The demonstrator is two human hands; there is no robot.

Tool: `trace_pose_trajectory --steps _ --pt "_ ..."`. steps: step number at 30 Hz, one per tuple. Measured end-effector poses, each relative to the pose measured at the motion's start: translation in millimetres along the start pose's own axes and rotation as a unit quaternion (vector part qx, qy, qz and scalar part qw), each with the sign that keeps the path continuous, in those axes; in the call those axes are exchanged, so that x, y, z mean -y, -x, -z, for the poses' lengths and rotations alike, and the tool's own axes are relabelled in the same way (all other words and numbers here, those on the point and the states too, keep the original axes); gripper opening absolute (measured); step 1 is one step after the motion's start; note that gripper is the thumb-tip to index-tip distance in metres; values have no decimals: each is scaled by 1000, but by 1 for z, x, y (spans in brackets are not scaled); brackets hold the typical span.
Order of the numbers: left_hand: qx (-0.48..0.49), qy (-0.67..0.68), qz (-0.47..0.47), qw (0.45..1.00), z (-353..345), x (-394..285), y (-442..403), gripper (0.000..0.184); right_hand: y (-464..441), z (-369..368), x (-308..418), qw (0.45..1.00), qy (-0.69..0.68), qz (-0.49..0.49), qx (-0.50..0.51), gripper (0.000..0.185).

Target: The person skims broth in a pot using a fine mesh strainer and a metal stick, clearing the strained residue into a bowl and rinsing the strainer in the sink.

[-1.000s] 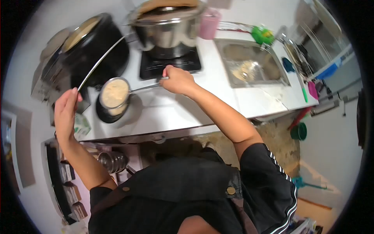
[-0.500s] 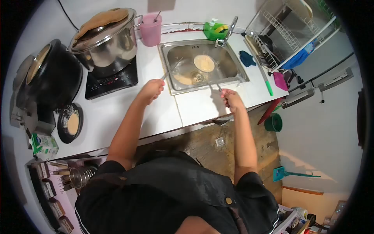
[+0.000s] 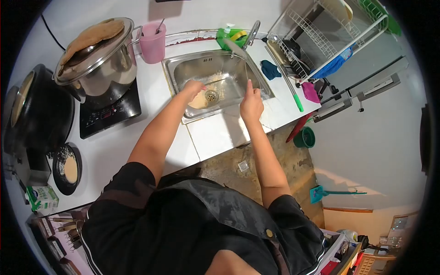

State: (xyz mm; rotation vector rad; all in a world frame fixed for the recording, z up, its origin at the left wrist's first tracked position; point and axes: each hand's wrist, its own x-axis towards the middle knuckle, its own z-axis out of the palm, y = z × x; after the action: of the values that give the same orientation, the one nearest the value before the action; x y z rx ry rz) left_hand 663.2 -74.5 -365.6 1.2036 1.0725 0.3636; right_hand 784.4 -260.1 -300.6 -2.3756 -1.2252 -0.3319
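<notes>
Over the left side of the metal sink (image 3: 178, 69), my left hand (image 3: 193, 88) is closed on a thin metal utensil (image 3: 215, 82) that points right across the basin. My right hand (image 3: 251, 104) grips the thin handle of a round strainer (image 3: 235, 48). The strainer stands raised, nearly edge-on, in front of the faucet; what it holds is hidden. Pale, crumbly residue (image 3: 198, 100) lies in the basin around the drain (image 3: 211, 96).
A steel pot (image 3: 103, 75) sits on a black induction cooker (image 3: 112, 110). A pink container (image 3: 152, 46), a black pot (image 3: 46, 110) and a black dish (image 3: 67, 169) are on the counter. Right of the sink are a blue cloth (image 3: 270, 69) and a dish rack (image 3: 316, 41).
Both hands have moved from the left counter to the sink. The strainer, earlier level with pale contents showing, is now raised and tipped on edge near the faucet. The view has shifted right.
</notes>
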Motion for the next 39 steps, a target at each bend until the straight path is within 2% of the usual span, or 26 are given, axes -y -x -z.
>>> trace_pose_trajectory --steps 2,4,6,12,13,14,16,17,19,20,22,25,29,31,32,34,36,38,39 --pt "-4 -19 -15 1000 -5 -4 -2 11 7 -20 -2 999 29 13 41 50" --pt "58 -8 -21 998 -12 -7 -2 19 20 -47 -12 995 57 23 82 53" --pt "54 -11 -22 998 -20 3 -12 13 23 -69 -18 975 96 -3 199 51" --pt "38 -58 12 998 -20 23 -27 13 12 -55 -4 979 99 6 181 46" --pt "22 -87 9 996 -19 24 -29 21 6 -45 3 981 97 7 165 46" --pt "22 -87 10 996 -17 25 -32 21 2 -34 10 981 97 7 167 46" --pt "-10 -97 35 995 -10 26 -31 23 -7 -4 30 992 80 -7 100 45" --pt "-10 -96 38 995 -7 27 -30 23 -8 3 35 991 81 -6 103 45" --pt "2 -93 61 994 -2 26 -30 23 -9 11 41 998 49 -9 28 43" --pt "3 -93 61 994 -1 25 -30 23 -6 -11 32 998 49 -10 28 43" --pt "75 -22 -19 997 -4 28 -37 20 8 -72 7 981 125 23 148 46" --pt "44 -69 -7 997 -4 22 -33 17 12 -75 12 976 128 -12 173 45" --pt "-6 -119 4 993 -3 35 -47 14 -7 -42 28 977 149 10 155 41" --pt "-10 -92 -4 996 -4 45 -60 14 -15 -16 44 990 118 -29 72 45" --pt "-15 -69 -10 997 -3 51 -65 14 -16 -4 50 990 120 -25 74 45" --pt "-32 -71 -2 997 -3 48 -58 14 -13 12 58 996 87 -35 6 44" --pt "-47 -77 1 996 -3 39 -55 15 -4 -17 45 996 85 -32 -22 42" --pt "60 -44 33 997 -5 31 -57 15 10 -68 17 965 169 -3 203 41" --pt "62 -46 31 997 -8 32 -56 15 14 -68 19 965 168 -6 200 41"
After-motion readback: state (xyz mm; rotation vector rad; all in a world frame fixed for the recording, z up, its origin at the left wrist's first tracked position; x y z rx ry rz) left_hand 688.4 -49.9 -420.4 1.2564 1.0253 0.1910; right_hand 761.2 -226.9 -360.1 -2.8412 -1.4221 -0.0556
